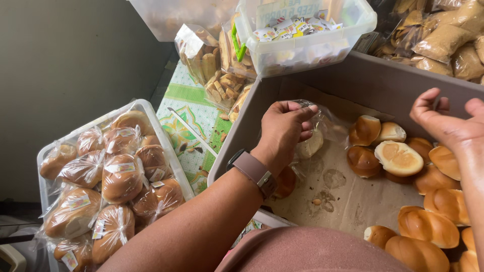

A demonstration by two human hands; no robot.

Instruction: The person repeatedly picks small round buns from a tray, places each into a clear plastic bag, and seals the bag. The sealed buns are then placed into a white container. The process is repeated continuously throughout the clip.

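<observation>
A small bakery's packing corner or a bread stall: loose golden buns [428,201] lie in heaps on grease-spotted brown paper inside a large grey crate [363,80], while a clear tub [151,113] at the left holds bagged buns [121,176], each sack sealed and labelled. Bags of rusks [222,75] lean at the far edge of a green patterned cloth [194,126]. A tub of small labels [297,27] sits above, and more bagged baked goods [443,40] are stacked at the far right corner.
</observation>
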